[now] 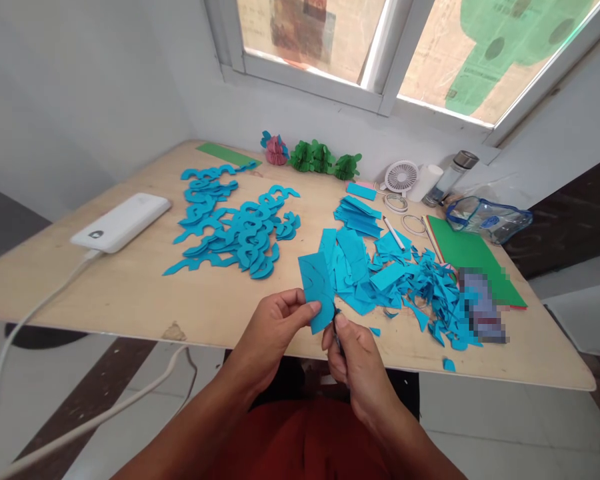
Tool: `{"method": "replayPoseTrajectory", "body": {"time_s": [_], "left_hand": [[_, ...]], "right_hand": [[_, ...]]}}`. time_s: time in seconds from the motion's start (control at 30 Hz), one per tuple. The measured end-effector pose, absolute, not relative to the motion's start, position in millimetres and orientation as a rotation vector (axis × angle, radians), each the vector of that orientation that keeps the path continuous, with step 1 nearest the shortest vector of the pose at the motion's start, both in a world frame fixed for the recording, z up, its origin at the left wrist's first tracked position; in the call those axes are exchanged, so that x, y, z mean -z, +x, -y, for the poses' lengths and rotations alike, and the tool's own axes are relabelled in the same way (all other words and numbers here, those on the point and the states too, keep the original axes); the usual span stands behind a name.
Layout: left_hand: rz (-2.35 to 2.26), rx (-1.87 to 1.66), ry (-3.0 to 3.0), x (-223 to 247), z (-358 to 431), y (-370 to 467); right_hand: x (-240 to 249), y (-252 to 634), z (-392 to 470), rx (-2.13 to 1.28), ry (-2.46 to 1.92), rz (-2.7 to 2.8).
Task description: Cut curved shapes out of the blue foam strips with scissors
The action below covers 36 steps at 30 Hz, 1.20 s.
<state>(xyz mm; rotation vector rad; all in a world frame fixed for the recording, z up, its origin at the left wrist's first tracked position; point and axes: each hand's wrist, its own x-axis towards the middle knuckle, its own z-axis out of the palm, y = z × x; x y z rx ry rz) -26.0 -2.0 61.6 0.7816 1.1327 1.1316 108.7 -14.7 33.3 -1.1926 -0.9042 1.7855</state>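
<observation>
A blue paper piece [316, 277] with curved pencil lines is pinched between the thumb and fingers of my left hand [283, 320], just above the table's front edge. My right hand [353, 343] is closed round dark-handled scissors [337, 323], their short visible part touching the paper's right edge. Most of the scissors is hidden by the fingers. Blue offcuts [430, 283] lie heaped to the right of both hands. Wavy cut blue paper strips [250, 230] are piled on the left half of the table.
A white power bank [123, 222] with a cable lies at left. Along the back are green paper ornaments [320, 157], a small fan [401, 177] and a bottle [453, 175]. A clear pouch [490, 219] and green sheets [485, 260] lie at right, near a marker [394, 233].
</observation>
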Motion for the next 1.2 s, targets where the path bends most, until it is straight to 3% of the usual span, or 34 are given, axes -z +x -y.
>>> {"method": "replayPoseTrajectory", "body": {"time_s": [1.2], "left_hand": [[-1.123, -1.132, 0.817, -56.5, -2.6, -23.7]], "right_hand": [[-30.6, 111.6, 11.7, -1.801, -1.194, 0.919]]}}
